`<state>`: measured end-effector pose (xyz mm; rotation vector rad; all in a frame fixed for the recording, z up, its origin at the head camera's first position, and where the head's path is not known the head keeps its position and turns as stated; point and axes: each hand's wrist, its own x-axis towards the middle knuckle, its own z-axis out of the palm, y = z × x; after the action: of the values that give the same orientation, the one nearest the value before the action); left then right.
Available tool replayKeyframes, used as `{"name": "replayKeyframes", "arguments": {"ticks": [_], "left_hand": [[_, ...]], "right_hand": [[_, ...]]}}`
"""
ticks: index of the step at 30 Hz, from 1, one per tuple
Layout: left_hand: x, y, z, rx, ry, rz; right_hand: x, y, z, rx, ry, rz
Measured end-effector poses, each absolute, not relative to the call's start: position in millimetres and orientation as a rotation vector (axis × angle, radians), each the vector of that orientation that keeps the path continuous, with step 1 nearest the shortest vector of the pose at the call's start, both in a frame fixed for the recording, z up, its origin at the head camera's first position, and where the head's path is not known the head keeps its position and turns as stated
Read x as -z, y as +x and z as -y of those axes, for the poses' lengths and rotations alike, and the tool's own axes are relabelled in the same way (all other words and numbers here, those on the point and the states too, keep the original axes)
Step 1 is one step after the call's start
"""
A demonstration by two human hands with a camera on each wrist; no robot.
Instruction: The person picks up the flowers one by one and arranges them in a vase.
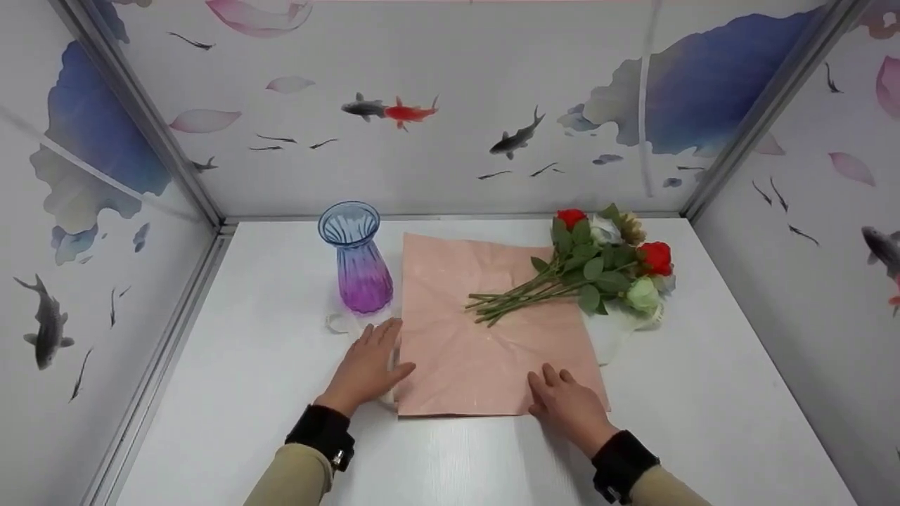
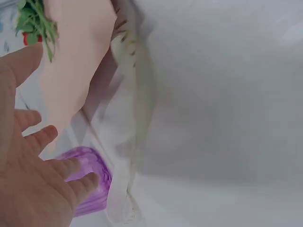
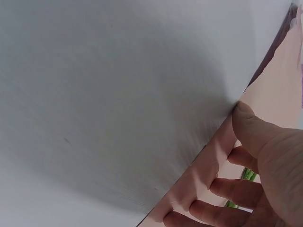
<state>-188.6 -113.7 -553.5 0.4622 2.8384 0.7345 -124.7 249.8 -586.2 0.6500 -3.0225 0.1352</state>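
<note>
A pink sheet of wrapping paper [image 1: 460,372] lies on the white table, several artificial flowers [image 1: 610,270] across its upper right part with their stems toward the middle. My left hand [image 1: 367,365] is at the sheet's left edge, fingers extended and thumb over the paper. In the left wrist view its fingers are spread and hold nothing. Near the lower right corner, my right hand [image 1: 571,407] rests its fingertips on the sheet; the right wrist view shows the thumb [image 3: 253,125] at the near edge. A pale translucent ribbon [image 2: 125,146] runs beside the paper's left edge.
A blue-to-purple glass vase [image 1: 362,270] stands upright beyond my left hand, left of the paper. Another stretch of pale ribbon [image 1: 648,322] lies under the flower heads. White panels [image 1: 436,176] with fish and petal prints enclose the table at the back and sides.
</note>
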Motion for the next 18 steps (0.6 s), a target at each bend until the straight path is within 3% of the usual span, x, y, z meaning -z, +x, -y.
{"name": "replayKeyframes", "arguments": {"ticks": [9, 18], "left_hand": [[519, -224, 139, -1.218, -0.165, -2.889], [498, -255, 140, -1.588, -0.270, -2.758]], "right_hand": [[586, -124, -250, -0.131, 0.658, 2.988], [587, -123, -251, -0.146, 0.660, 2.972]]}}
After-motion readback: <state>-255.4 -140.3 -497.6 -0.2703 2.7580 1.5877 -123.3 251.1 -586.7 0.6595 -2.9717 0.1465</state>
